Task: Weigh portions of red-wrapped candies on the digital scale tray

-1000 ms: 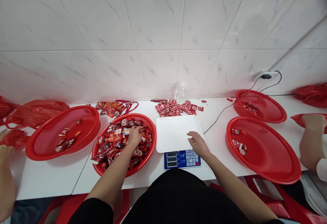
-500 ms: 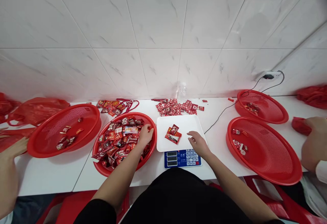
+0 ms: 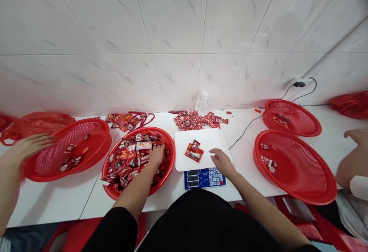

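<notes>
My left hand (image 3: pixel 156 155) is down in a red mesh basket (image 3: pixel 169 139) heaped with red wrapped candies (image 3: pixel 130 158), its fingers curled into the pile. My right hand (image 3: pixel 220 160) rests on the front edge of the white scale platform (image 3: pixel 209 139), fingers loosely apart and holding nothing. A few red candies (image 3: pixel 194 151) lie on the platform's middle. The scale's blue keypad and display (image 3: pixel 204 178) sit just below my right hand.
A co-worker's hand (image 3: pixel 28 148) reaches the left red basket (image 3: pixel 96 124). Two more red baskets (image 3: pixel 296 192) (image 3: pixel 310 127) stand right, beside another person's arm (image 3: pixel 349 165). Loose candies (image 3: pixel 198 121), a clear bottle (image 3: pixel 203 102) and a black cable (image 3: pixel 247 129) lie at the back.
My left hand dropped a few candies on the scale platform, then went back into the candy basket. The co-worker's hand at left moved onto the left basket. My right hand stayed put.
</notes>
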A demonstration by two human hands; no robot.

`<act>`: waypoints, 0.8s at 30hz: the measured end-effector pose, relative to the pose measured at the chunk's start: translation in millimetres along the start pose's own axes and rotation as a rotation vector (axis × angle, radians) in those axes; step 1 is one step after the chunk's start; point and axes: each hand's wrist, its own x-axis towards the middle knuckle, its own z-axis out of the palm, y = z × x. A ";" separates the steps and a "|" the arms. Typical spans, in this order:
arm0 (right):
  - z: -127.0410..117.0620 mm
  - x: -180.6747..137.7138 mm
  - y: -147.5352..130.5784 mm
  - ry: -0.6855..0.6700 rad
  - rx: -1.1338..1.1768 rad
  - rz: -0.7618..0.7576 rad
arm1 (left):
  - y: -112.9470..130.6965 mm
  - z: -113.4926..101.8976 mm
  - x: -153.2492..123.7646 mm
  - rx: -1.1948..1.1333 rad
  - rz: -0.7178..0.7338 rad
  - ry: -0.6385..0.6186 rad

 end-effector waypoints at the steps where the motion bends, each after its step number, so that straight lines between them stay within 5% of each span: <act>1: 0.4 -0.1 0.1 -0.003 0.001 0.000 | -2.4 -3.5 -0.7 -0.016 0.008 0.001; 9: 1.9 0.2 -1.2 -0.019 0.008 0.010 | -13.3 -36.8 -10.3 -0.161 0.003 0.054; 14: 6.0 3.1 -3.3 -0.035 -0.014 -0.008 | 5.6 -17.6 -20.1 0.003 0.120 -0.248; 19: 9.1 3.9 -6.4 -0.042 -0.031 -0.028 | 19.2 7.7 -22.0 0.131 0.077 -0.122; 24: 6.0 -0.8 -9.2 -0.066 -0.041 -0.011 | 11.5 0.3 -19.6 0.119 0.173 -0.093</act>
